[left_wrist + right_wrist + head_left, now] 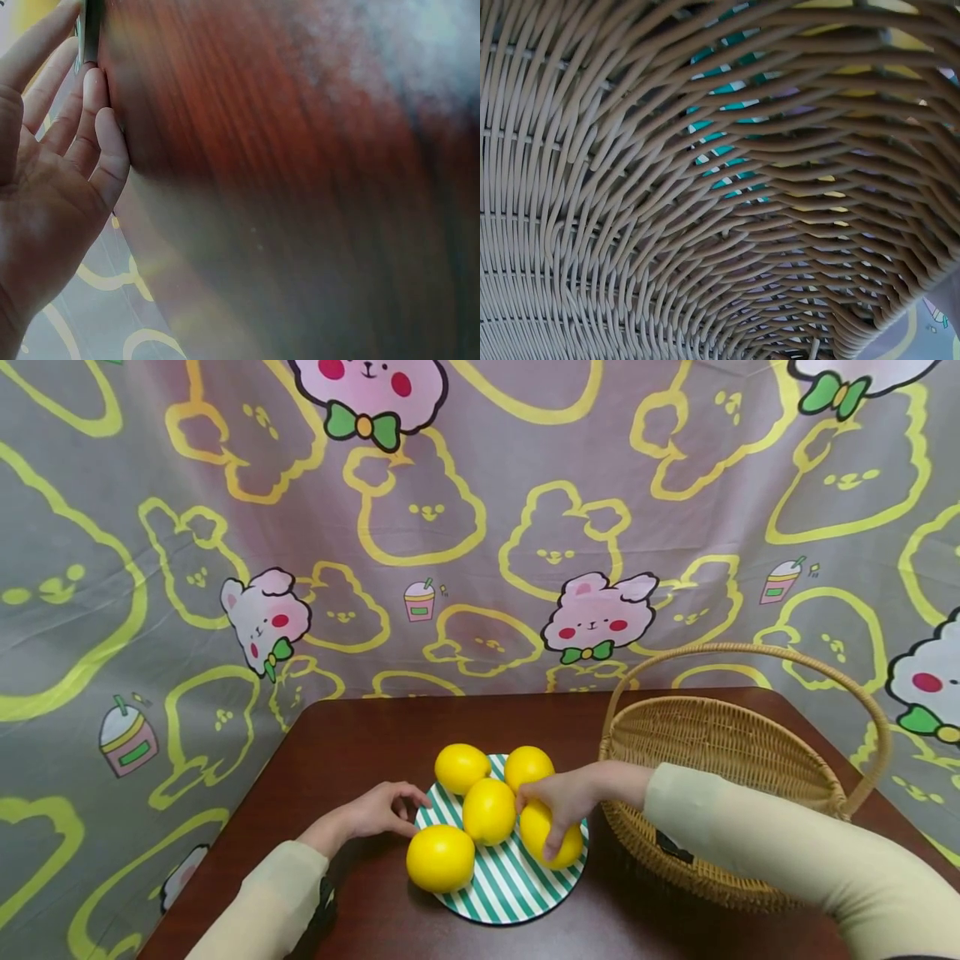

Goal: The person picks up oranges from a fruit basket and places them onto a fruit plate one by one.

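Several yellow lemons lie on a round plate with green and white stripes. My right hand grips the rightmost lemon from above, fingers and thumb around its sides. At the plate's left rim, my left hand rests with its fingertips against the edge. In the left wrist view the fingers of that hand are extended and loosely bent by the rim. Nearest to it is the front left lemon. Others are the middle lemon, the back left lemon and the back right lemon.
A wicker basket with a tall arched handle stands right of the plate, under my right forearm. Its weave fills the right wrist view. Behind the dark wooden table hangs a patterned cloth.
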`<state>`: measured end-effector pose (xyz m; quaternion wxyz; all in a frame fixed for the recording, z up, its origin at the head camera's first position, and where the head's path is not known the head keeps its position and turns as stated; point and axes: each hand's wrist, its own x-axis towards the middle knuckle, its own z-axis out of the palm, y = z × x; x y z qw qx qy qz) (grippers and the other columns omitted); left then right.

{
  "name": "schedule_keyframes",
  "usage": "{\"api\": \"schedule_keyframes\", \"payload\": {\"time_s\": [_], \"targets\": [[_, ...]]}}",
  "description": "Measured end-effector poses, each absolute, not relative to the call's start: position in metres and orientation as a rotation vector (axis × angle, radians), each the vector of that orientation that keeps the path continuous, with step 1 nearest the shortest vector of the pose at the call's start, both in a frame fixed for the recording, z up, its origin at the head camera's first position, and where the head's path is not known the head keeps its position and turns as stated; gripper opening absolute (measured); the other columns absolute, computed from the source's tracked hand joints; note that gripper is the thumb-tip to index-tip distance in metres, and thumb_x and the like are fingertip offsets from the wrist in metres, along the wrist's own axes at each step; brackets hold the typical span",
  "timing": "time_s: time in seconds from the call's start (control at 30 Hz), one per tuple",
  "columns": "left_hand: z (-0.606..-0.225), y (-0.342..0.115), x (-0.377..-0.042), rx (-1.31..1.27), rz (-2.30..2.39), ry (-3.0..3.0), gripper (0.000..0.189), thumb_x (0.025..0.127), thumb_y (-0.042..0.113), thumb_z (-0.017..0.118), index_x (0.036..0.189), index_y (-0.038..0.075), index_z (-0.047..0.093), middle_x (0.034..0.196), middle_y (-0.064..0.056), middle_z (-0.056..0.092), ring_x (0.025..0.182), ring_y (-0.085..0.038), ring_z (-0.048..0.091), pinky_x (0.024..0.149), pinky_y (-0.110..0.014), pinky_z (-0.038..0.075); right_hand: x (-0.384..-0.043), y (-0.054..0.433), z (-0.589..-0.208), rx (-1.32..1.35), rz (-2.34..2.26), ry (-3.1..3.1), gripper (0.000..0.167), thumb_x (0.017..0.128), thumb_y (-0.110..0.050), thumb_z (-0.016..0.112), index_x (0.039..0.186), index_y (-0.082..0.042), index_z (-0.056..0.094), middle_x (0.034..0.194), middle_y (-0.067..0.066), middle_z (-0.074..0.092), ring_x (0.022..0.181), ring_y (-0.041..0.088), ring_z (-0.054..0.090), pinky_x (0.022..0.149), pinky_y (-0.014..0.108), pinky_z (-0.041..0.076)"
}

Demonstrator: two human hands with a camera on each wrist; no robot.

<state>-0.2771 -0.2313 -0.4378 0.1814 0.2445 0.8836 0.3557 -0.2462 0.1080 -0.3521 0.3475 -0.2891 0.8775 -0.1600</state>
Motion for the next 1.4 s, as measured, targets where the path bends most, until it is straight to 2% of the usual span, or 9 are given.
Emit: {"api": "schedule_keyframes", "payload": {"time_s": [0.37,0.63,1.0,1.23,1.4], "targets": [[-0.438,-0.23,-0.279,0.707,1.0,2.509,0.039,0.08,0.02,0.082,0.114,0.013,0.067,0.096,-0.002,0.057,0.078,-0.02,0.053,0.067,-0.028,0.046,-0.247,0.107,-0.356,-0.752,-0.392,2.297,0.054,0.075,-0.027,0.085,0.115,-0.023,0.049,0.106,-0.003,0.048,0.099,0.017,0.046,0.089,0.034,0.04],[-0.439,-0.23,-0.277,0.692,0.992,2.511,0.038,0.08,0.019,0.082,0.115,0.012,0.067,0.094,-0.002,0.056,0.078,-0.02,0.052,0.067,-0.027,0.045,-0.244,0.105,-0.352,-0.694,-0.307,2.347,0.062,0.073,-0.032,0.086,0.124,-0.021,0.052,0.113,-0.003,0.05,0.104,0.018,0.046,0.095,0.037,0.038],[-0.439,-0.23,-0.275,0.687,0.992,2.506,0.038,0.08,0.018,0.081,0.115,0.012,0.066,0.094,-0.003,0.056,0.078,-0.02,0.052,0.067,-0.027,0.045,-0.241,0.11,-0.34,-0.709,-0.243,2.388,0.064,0.073,-0.032,0.086,0.128,-0.02,0.055,0.124,-0.002,0.053,0.111,0.017,0.046,0.1,0.038,0.037],[-0.436,-0.229,-0.274,0.673,0.992,2.508,0.039,0.079,0.018,0.082,0.115,0.012,0.066,0.092,-0.004,0.056,0.077,-0.02,0.052,0.066,-0.028,0.045,-0.238,0.119,-0.329,-0.771,-0.282,2.42,0.056,0.076,-0.03,0.084,0.124,-0.019,0.057,0.126,0.001,0.054,0.118,0.022,0.049,0.099,0.04,0.04],[-0.437,-0.229,-0.274,0.675,0.995,2.507,0.039,0.079,0.018,0.082,0.115,0.012,0.067,0.092,-0.003,0.056,0.077,-0.02,0.052,0.067,-0.028,0.045,-0.238,0.125,-0.324,-0.794,-0.337,2.434,0.059,0.077,-0.027,0.084,0.128,-0.016,0.055,0.126,0.002,0.055,0.118,0.025,0.05,0.099,0.041,0.039]]}}
